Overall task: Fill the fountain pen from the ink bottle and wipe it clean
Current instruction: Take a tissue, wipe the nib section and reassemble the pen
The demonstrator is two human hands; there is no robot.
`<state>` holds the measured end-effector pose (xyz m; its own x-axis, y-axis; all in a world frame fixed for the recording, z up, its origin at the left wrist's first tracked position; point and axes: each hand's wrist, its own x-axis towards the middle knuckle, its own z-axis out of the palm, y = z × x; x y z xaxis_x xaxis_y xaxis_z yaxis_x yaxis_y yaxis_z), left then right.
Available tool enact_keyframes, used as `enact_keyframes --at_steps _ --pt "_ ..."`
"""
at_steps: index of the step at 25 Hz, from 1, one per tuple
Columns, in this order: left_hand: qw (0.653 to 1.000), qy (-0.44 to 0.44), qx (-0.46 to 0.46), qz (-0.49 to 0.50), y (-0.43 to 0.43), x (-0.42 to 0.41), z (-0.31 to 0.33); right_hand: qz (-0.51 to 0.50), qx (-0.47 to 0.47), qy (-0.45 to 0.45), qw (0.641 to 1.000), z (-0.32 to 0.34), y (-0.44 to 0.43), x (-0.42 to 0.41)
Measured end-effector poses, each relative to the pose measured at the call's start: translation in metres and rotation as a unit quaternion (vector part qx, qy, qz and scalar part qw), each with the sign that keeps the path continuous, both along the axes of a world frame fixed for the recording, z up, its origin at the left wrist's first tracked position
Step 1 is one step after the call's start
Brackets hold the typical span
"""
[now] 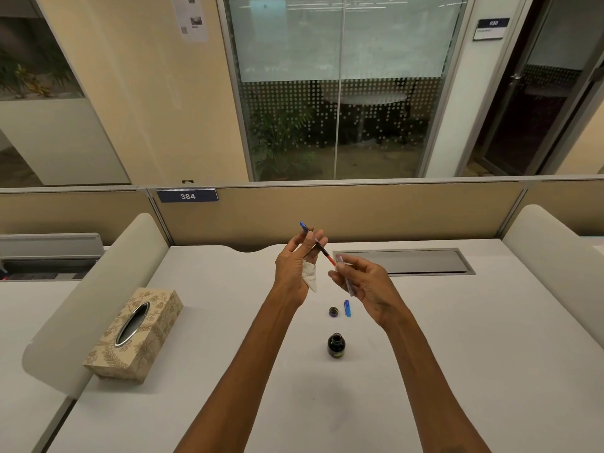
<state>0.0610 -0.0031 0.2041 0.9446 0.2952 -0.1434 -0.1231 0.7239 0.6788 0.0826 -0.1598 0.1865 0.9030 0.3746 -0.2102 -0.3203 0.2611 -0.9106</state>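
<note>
My left hand (294,259) is raised over the desk and holds the fountain pen's front section (318,245), blue nib end pointing up and away, red converter end pointing down to the right. A crumpled white tissue (310,275) is tucked under the same hand's fingers. My right hand (362,282) holds the clear pen barrel (345,276) just right of the converter's tip, almost touching it. The open ink bottle (336,345) stands on the desk below my hands. Its dark cap (333,311) and the blue pen cap (347,308) lie side by side beyond it.
A patterned tissue box (135,335) sits at the left on the white desk (228,354). A grey cable hatch (405,261) is set into the desk at the back right. Curved white dividers stand on both sides, and a beige partition at the back.
</note>
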Motion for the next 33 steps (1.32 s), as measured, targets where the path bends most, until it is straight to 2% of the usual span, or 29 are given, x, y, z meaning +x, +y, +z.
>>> enact_keyframes --at_steps 4,16,27,33 --pt "1.000 0.004 0.001 0.018 0.003 0.001 0.003 -0.012 -0.071 -0.053 0.996 0.000 -0.005 -0.003" --pt "1.000 0.000 -0.003 0.025 0.003 -0.001 0.002 0.004 -0.107 -0.062 0.992 -0.003 -0.008 -0.004" --pt "1.000 0.000 0.010 -0.002 -0.001 -0.003 0.002 -0.002 -0.082 -0.084 0.993 -0.002 0.001 -0.001" --pt "1.000 0.008 -0.002 -0.022 -0.003 -0.003 0.001 -0.024 -0.024 -0.081 0.996 -0.001 0.004 0.001"
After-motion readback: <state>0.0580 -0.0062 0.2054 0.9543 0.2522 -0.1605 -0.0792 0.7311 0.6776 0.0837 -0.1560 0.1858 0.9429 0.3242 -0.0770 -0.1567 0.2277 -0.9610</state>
